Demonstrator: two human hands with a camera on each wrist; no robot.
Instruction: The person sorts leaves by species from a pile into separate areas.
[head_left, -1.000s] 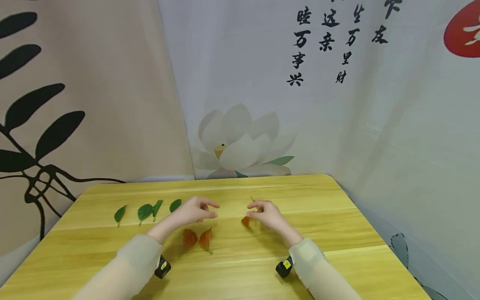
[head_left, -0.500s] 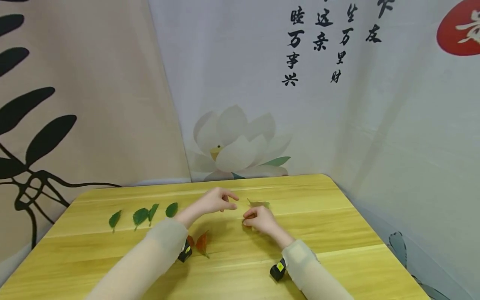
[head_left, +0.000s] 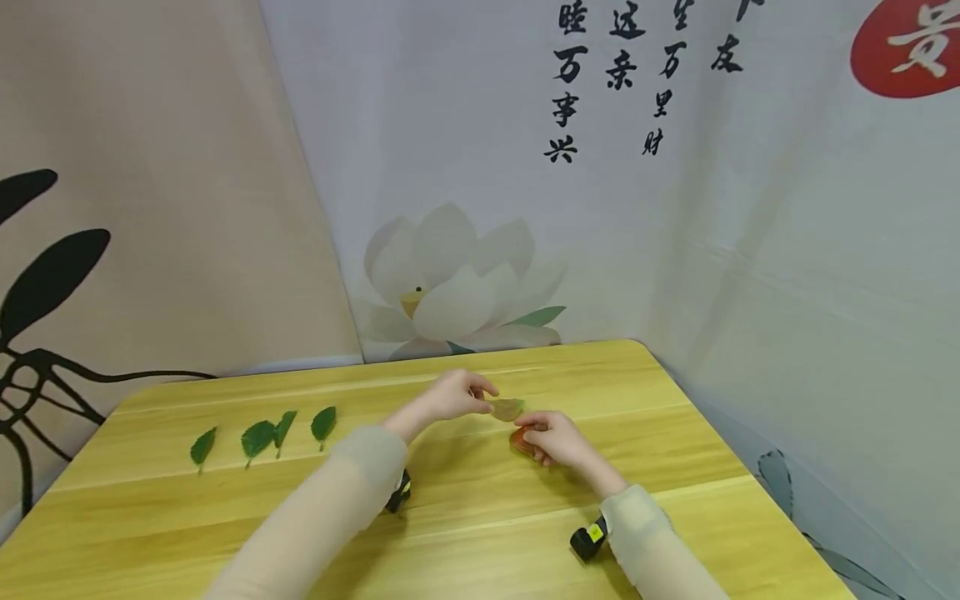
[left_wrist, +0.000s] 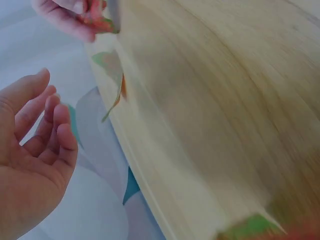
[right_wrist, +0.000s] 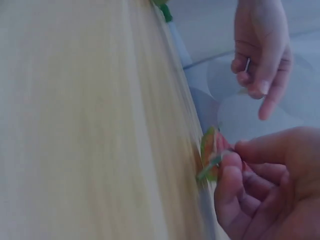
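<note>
My right hand [head_left: 557,439] pinches a red leaf [head_left: 521,440] between thumb and forefinger. In the right wrist view that leaf [right_wrist: 209,150] shows red and green sides and a short stem. Just behind it a yellow-green leaf [head_left: 507,409] lies near the table's far edge. My left hand [head_left: 453,395] reaches to this leaf's stem end, thumb and forefinger on either side in the head view. From the left wrist, the left hand [left_wrist: 37,145] has loosely bent fingers and shows a gap to the yellow-green leaf [left_wrist: 109,62].
Several green leaves [head_left: 257,439] lie in a row on the left of the wooden table [head_left: 465,533]. A blurred green and red patch [left_wrist: 255,226] shows low in the left wrist view. Behind the table hangs a printed curtain [head_left: 450,167].
My left hand has moved right towards the yellow-green leaf. My right hand has taken hold of the red leaf and shifted right. Two red leaves on the left are now hidden behind the left arm.
</note>
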